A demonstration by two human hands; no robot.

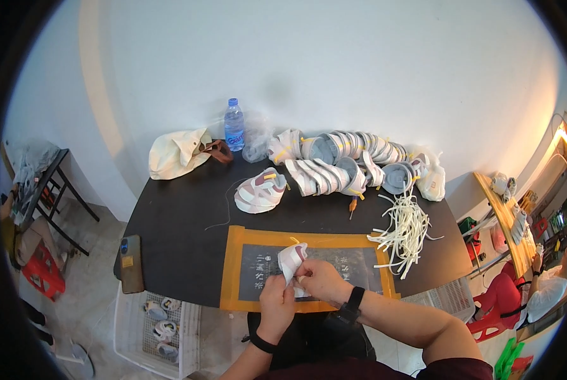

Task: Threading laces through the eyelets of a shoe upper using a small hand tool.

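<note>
Over the near edge of the table, a small white and mauve shoe upper (289, 259) is held up, its narrow end pointing away from me. My left hand (276, 307) is closed around its lower end. Close against it, my right hand (324, 280) has its fingers pinched at the upper's near right side; anything finer between the fingertips is too small to make out. Beneath them lies a dark panel (248, 272) with pale printed characters, bordered by yellow-brown tape (231, 278). A finished-looking pale shoe upper (261, 192) with a yellow tab sits farther off.
Behind are rows of nested shoe uppers (318, 177), a bundle of cream laces (407, 231), an awl-like tool (353, 206), a water bottle (234, 126) and a cream cloth bag (179, 154). A phone (131, 264) lies left, above a white crate (156, 364). Another person (549, 291) sits far right.
</note>
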